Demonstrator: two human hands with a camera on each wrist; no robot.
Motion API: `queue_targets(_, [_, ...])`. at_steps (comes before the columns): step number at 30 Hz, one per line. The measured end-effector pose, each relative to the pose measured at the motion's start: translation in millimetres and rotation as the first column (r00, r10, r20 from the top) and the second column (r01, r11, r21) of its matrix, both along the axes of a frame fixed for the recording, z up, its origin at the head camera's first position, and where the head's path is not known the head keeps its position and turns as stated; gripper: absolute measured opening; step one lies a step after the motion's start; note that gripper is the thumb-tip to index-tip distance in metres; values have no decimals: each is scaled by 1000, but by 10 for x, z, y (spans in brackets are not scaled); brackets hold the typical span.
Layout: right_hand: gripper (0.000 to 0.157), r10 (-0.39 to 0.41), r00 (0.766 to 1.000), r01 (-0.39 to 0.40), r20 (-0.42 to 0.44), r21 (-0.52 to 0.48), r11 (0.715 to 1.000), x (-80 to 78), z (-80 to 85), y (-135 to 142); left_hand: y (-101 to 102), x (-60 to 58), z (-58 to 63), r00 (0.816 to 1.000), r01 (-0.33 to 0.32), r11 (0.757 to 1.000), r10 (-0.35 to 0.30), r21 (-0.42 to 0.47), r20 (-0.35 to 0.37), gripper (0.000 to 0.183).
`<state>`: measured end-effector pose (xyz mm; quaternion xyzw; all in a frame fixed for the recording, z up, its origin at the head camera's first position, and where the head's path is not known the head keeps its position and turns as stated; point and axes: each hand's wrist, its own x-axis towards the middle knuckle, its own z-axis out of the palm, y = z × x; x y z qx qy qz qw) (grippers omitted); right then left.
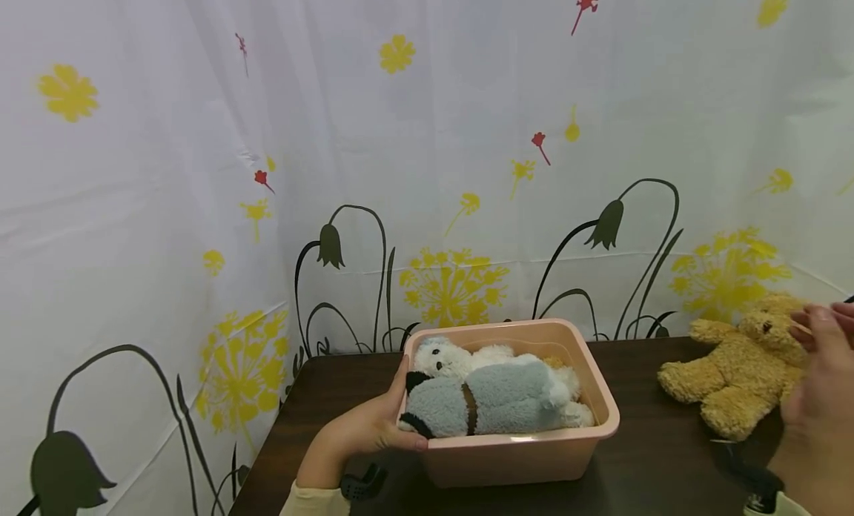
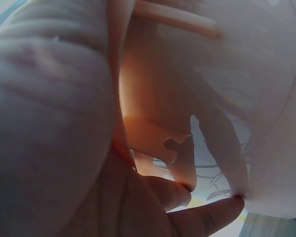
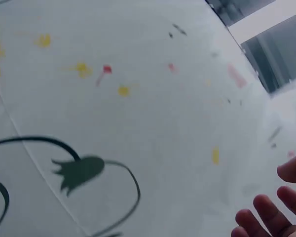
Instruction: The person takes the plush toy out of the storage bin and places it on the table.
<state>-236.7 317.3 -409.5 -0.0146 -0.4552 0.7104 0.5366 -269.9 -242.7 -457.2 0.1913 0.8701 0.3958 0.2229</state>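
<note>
A pink plastic bin (image 1: 510, 464) stands on the dark table. My left hand (image 1: 363, 431) holds its left end, thumb at the front corner and fingers along the outer wall; the left wrist view shows the fingers (image 2: 207, 217) against the glossy side. Inside lie a grey-blue plush toy (image 1: 507, 397) with a brown band and a white plush dog (image 1: 443, 359), partly covered. At the right sits a tan teddy bear (image 1: 750, 364). My right hand (image 1: 817, 382) is raised in front of it, fingers loosely spread and holding nothing; the right wrist view shows its fingertips (image 3: 266, 212).
The dark wooden table (image 1: 320, 386) ends at a white curtain (image 1: 467, 167) printed with flowers, which hangs behind and to the left. Something yellowish (image 1: 552, 362) shows among the toys in the bin. A window-like grey area (image 3: 276, 54) appears in the right wrist view.
</note>
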Motion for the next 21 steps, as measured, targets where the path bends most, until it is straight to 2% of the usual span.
queue_targets(1, [27, 49, 997, -48, 52, -25, 999, 18, 122, -121, 2, -1, 1, 1000, 0, 1000, 0, 0, 2, 148])
queue_targets(4, [38, 194, 981, -195, 23, 67, 979, 16, 294, -463, 2, -2, 3, 1000, -3, 1000, 3, -3, 6, 146])
queue_targets(7, [37, 327, 945, -325, 1, 115, 939, -11, 440, -764, 10, 12, 10, 1000, -6, 1000, 6, 3, 14, 146])
queue_targets(10, [31, 388, 920, -391, 55, 199, 898, -60, 594, -1054, 16, 20, 13, 1000, -1, 1000, 1, 6, 13, 146])
queue_targets(13, [26, 394, 907, -420, 146, 330, 845, -130, 765, -1350, 22, 29, 17, 1000, 5, 1000, -5, 14, 1, 147])
queue_targets(16, [24, 376, 900, -435, 220, 481, 761, -233, 928, -1661, 25, 36, 13, 1000, 9, 1000, -9, 26, -15, 148])
queue_targets(19, [24, 344, 898, -437, 272, 626, 646, -363, 1032, -1993, 23, 40, 14, 1000, 18, 1000, -17, 25, -23, 148])
queue_targets(21, [21, 366, 885, -458, 289, 684, 567, -459, 1058, -2226, 18, 40, 19, 1000, 22, 1000, -22, 16, -17, 147])
